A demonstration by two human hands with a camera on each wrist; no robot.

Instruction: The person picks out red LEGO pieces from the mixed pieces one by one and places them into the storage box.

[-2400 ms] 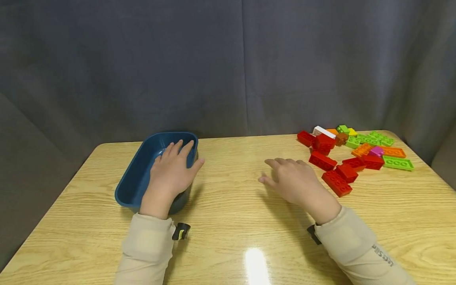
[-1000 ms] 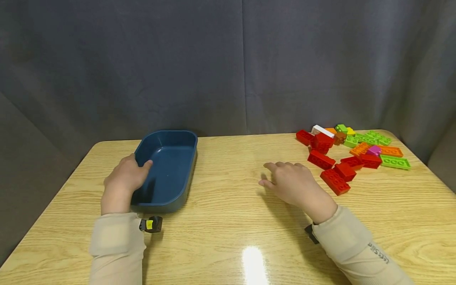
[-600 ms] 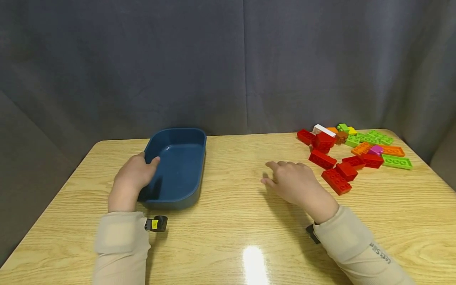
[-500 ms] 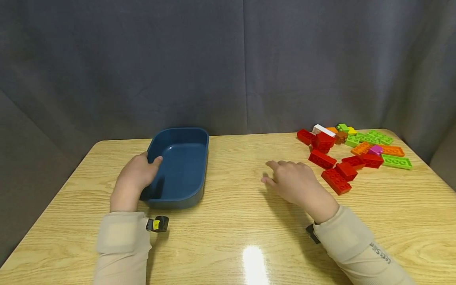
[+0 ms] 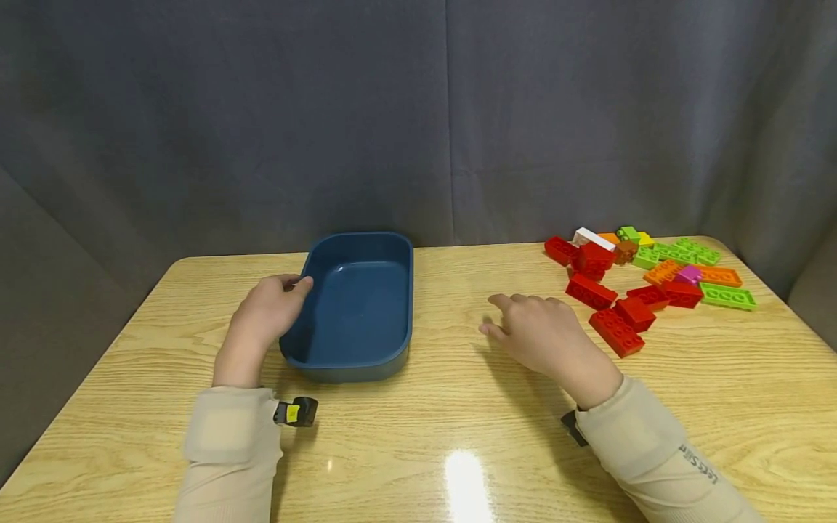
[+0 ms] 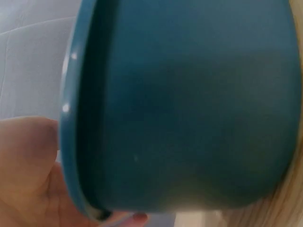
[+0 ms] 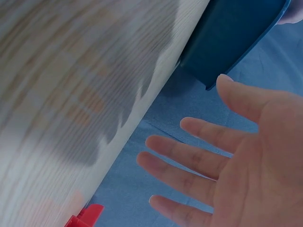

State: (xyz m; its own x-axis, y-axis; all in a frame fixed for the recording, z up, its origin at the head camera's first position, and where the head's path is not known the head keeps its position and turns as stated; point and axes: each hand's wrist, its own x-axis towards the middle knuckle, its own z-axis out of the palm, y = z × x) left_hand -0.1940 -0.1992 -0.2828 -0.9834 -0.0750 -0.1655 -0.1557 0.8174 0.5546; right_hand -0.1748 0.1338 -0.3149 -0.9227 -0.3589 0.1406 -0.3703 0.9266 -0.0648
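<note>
A deep blue plastic bin point(image 5: 356, 312) stands on the table left of centre. My left hand point(image 5: 268, 312) holds it by its left rim, thumb at the top edge and the other fingers mostly hidden down the outer side. Seen from the left wrist, the bin's wall point(image 6: 189, 118) fills most of the view, with the thumb point(image 6: 28, 151) by the rim and fingertips showing low down. Over the table, my right hand point(image 5: 539, 334) hovers palm down with nothing in it, left of the red toy bricks point(image 5: 617, 333). Its fingers point(image 7: 180, 177) are spread and relaxed.
At the back right lie loose toy building bricks: several red, a white one point(image 5: 593, 239), orange ones point(image 5: 721, 277), a purple one point(image 5: 689, 274) and green ones point(image 5: 728, 296). A grey curtain point(image 5: 451, 123) hangs behind the wooden table point(image 5: 392, 443).
My left hand, formerly spread over the bin, has gone to its left rim. The bin has since slid right along the table with that hand. The right hand stays almost still.
</note>
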